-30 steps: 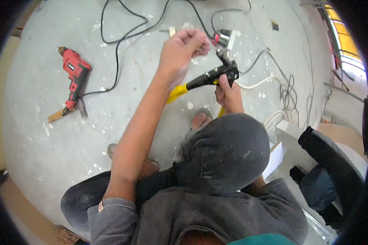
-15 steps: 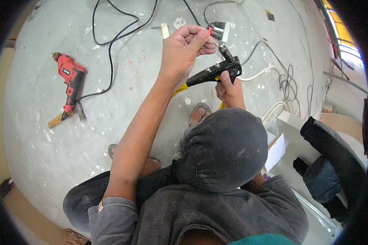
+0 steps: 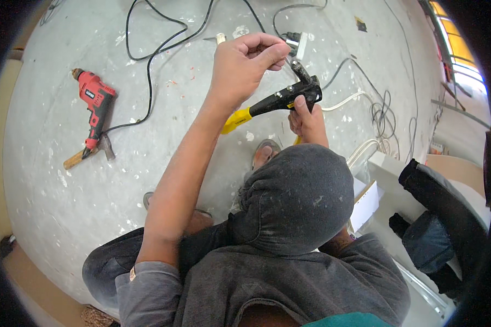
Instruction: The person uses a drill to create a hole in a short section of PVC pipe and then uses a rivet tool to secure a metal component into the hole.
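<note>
Left hand (image 3: 245, 68) sits a little farther right than half a second ago, and more yellow shows

My thumb and index finger now cover the red plug that shows in the earlier frame, and a longer piece of the yellow grip (image 3: 236, 120) comes out below my left wrist. That hand is curled, thumb brought in against the index finger; whether I pinch something small between them, I cannot tell.

My right hand (image 3: 312, 126) grips the hand riveter (image 3: 275, 99), thumb laid along its black body near the head. I have the tool up in front of my bent right knee (image 3: 303, 201), above the grey floor (image 3: 163, 141). Its long black arm slants down to the left, tapering before it ends in that bright yellow grip, which carries some dark marking. Silvery spots of metal dot the black. Another sliver of yellow shows under my right fingers, the rest hidden by the knee. The stubby black nose (image 3: 300, 71) sticks up and to the left, near my left fingertips.

Off to the left, a red and black drill (image 3: 95, 103) lies with its narrow end at a wooden-handled hammer (image 3: 75, 160).
</note>
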The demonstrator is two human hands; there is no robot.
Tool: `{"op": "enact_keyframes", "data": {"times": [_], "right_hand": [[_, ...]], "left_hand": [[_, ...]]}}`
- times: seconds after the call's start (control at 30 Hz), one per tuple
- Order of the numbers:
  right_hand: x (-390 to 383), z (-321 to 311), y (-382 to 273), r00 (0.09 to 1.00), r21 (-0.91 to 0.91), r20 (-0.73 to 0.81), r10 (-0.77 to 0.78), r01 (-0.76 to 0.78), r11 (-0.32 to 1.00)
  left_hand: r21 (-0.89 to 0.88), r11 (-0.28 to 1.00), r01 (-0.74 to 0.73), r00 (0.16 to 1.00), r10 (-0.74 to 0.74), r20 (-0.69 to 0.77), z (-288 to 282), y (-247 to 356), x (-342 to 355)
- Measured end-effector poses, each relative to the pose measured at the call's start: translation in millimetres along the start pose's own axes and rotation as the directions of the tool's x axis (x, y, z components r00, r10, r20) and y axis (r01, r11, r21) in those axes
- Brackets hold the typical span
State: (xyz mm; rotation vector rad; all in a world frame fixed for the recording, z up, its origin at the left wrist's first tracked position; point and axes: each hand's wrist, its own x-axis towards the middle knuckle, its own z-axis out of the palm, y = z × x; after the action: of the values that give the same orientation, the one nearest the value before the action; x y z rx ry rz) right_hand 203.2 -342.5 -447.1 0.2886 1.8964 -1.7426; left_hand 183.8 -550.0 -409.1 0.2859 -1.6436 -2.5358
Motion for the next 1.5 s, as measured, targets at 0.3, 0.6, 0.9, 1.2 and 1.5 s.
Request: {"op": "enact_keyframes", "data": {"times": [0.3,0.6,0.9,1.2,1.5], "right_hand": [[-4,7,-21,0.997,0.050,-0.034,-0.067,0.069,0.996],[-1,9,-17,0.997,0.059,0.037,-0.060,0.058,0.997],[-5,8,-19,0.999,0.055,-0.005,-0.049,0.050,0.997],[-1,-1,2,0.987,0.318,-0.061,-0.148,0.160,0.935],[9,-72,-46,0.878,0.210,0.207,-0.432,0.392,0.896]], "left_hand": [[-0.160,0.986,-0.056,0.998,0.053,-0.021,10,7,2],[-0.154,0.983,-0.097,0.994,0.090,-0.054,8,15,0],[-0.117,0.986,-0.116,0.993,0.111,-0.041,13,13,2],[0.453,0.838,-0.304,0.950,0.305,0.073,16,-7,-8],[0.876,0.358,-0.324,0.938,0.241,0.248,19,17,-26]]}}
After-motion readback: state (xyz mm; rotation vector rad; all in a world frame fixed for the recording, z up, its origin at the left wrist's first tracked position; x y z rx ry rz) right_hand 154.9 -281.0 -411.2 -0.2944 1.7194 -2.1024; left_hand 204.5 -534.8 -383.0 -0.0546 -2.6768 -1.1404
